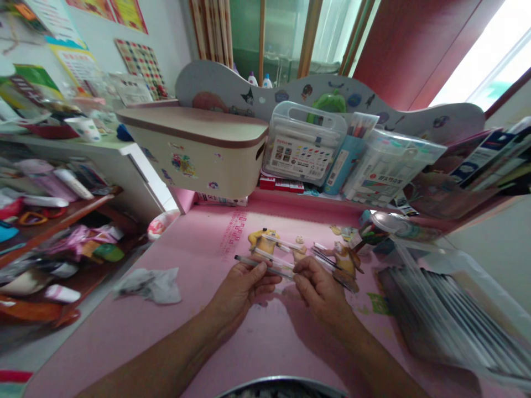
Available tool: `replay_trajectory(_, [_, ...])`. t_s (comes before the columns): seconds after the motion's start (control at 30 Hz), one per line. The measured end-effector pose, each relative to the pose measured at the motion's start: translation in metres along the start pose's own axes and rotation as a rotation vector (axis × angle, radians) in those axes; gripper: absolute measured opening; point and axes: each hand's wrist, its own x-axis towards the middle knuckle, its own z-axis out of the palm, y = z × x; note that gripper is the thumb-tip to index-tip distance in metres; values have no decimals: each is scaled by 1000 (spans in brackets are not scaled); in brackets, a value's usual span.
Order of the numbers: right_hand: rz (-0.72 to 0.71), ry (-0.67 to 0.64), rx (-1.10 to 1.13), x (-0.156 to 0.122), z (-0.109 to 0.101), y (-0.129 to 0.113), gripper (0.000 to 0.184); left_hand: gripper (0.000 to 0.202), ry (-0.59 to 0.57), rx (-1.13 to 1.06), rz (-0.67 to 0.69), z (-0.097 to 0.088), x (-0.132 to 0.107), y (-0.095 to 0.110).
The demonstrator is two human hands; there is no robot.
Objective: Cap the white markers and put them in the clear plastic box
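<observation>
A slim clear-barrelled pen (271, 269) with a dark tip at its left end is held level above the pink desk (199, 265). My left hand (244, 284) is closed on it, the thumb pressing along the barrel and the other fingers loosely curled. At its right end, my right hand (317, 284) pinches the pen between thumb and fingers. Just beyond my hands lie clear pen tubes (284, 242) and, to the right, several thin dark pens or refills (326, 257). Whether the held pen is whole or in parts is too small to tell.
At right stands a clear plastic box (415, 249) of dark slim sticks. Crumpled white plastic (151, 284) lies at left. A round metal rim (282, 379) shows at the near edge. Behind are a lidded cream bin (199, 160), marker cases (305, 143) and a pen holder (388, 222).
</observation>
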Motion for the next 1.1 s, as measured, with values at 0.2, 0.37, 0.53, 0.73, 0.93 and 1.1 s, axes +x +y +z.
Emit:
replay_trajectory(0.2, [6, 0, 98, 1, 4, 5, 9, 35, -5, -32, 70, 4, -2, -1])
replay_trajectory(0.37, [38, -1, 206, 3, 8, 9, 11, 34, 3, -12, 105, 3, -2, -4])
replay_trajectory(0.53, [53, -4, 257, 3, 10, 9, 14, 32, 12, 38, 155, 4, -5, -4])
replay_trajectory(0.73, [116, -91, 314, 4, 7, 10, 21, 29, 3, 81, 142, 3, -5, -4])
replay_trajectory(0.93, [22, -209, 28, 3, 1, -7, 6, 13, -132, 338, 149, 12, -18, -7])
replay_trajectory(1.1, [-81, -296, -530, -7, -24, -42, 17, 38, -10, 321, 115, 11, -22, -3])
